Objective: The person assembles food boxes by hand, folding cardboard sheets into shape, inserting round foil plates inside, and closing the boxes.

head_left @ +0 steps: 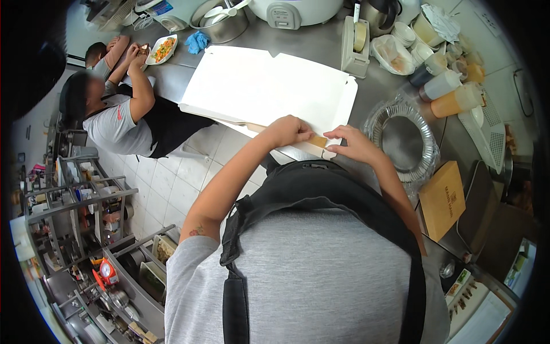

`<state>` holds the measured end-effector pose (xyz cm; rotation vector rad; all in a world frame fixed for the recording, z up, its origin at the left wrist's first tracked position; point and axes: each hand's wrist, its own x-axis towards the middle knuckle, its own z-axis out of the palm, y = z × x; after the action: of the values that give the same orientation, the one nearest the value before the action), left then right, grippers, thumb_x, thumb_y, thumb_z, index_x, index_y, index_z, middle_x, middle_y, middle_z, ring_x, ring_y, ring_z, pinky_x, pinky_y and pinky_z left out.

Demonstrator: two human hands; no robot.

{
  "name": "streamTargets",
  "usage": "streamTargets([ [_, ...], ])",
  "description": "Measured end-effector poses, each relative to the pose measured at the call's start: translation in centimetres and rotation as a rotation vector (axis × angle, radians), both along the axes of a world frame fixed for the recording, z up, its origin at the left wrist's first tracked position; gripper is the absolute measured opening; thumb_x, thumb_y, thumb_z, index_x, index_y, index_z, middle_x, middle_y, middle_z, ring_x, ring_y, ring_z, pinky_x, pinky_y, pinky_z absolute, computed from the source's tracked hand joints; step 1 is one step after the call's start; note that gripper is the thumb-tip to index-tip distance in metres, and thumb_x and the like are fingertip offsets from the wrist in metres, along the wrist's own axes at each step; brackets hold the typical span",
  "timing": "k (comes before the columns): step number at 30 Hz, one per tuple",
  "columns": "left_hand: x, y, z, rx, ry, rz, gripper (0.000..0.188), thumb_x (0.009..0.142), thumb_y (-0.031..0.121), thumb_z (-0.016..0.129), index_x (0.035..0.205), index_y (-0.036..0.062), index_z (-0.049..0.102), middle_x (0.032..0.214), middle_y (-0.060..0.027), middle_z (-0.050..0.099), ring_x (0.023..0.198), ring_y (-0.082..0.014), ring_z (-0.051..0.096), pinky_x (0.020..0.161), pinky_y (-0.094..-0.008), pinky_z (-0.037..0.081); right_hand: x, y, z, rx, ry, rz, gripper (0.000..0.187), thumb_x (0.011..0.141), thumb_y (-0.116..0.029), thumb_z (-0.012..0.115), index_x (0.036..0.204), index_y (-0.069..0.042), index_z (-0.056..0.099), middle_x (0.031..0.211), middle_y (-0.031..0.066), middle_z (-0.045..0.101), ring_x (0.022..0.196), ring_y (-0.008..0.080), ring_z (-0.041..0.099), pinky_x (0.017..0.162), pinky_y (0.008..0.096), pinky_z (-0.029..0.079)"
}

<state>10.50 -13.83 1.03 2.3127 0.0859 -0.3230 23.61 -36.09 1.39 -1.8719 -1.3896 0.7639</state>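
Note:
A large flat box of white cardboard (258, 86) lies opened out on the steel counter in front of me. My left hand (291, 132) is closed over its near edge, the fingers curled at a folded side wall. Close by on the right, my right hand (350, 143) pinches the near right corner with thumb and fingers. Between the two hands shows a small brown patch (317, 140); whether it is tape or the bare inside of a flap I cannot tell. Part of the near wall is hidden beneath my fingers.
Beyond the box stands a tape dispenser (356, 49). To the right are a wrapped stack of foil rings or trays (401, 140), sauce bottles (455, 100) and a brown folded box (442, 200). A co-worker (117, 117) stands at left near a plate of food (162, 49).

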Motion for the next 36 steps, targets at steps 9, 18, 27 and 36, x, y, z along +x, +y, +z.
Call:
streamTargets([
  [9,-1.4,-2.5,1.2,0.166,-0.261,0.175,0.019,0.082,0.027,0.067,0.080,0.0094,0.071,0.077,-0.0069,0.067,0.071,-0.0274,0.064,0.066,-0.0374,0.050,-3.5,-1.8,0.5,0.023,0.039,-0.334,0.022,0.080,-0.016,0.075,0.098,-0.003,0.072,0.083,0.0088,0.064,0.066,0.0184,0.059,0.062,0.0306,0.048],
  [18,-1.3,-3.5,4.0,0.112,-0.382,0.155,0.019,0.086,0.025,0.065,0.078,0.0078,0.067,0.074,-0.0072,0.063,0.069,-0.0275,0.060,0.062,-0.0373,0.047,-5.6,-1.0,4.6,0.263,-0.010,-0.535,0.012,0.082,-0.005,0.071,0.094,-0.003,0.071,0.079,0.0078,0.064,0.066,0.0141,0.064,0.060,0.0270,0.051],
  [27,-1.8,-4.3,4.1,0.183,-0.542,0.079,0.019,0.087,0.024,0.062,0.078,0.0076,0.066,0.072,-0.0059,0.062,0.070,-0.0265,0.060,0.067,-0.0371,0.048,-5.1,-0.3,6.1,0.130,-0.006,-0.408,0.022,0.081,-0.002,0.067,0.103,-0.006,0.064,0.074,0.0106,0.065,0.070,0.0250,0.066,0.063,0.0352,0.052],
  [36,-1.3,-5.1,3.5,0.324,-0.566,-0.011,0.019,0.085,0.024,0.063,0.076,0.0080,0.065,0.070,-0.0053,0.062,0.071,-0.0257,0.061,0.074,-0.0365,0.047,-5.6,1.9,5.2,-0.024,-0.337,-0.326,0.023,0.080,-0.002,0.063,0.102,-0.006,0.060,0.076,0.0177,0.065,0.069,0.0326,0.064,0.064,0.0409,0.050],
])
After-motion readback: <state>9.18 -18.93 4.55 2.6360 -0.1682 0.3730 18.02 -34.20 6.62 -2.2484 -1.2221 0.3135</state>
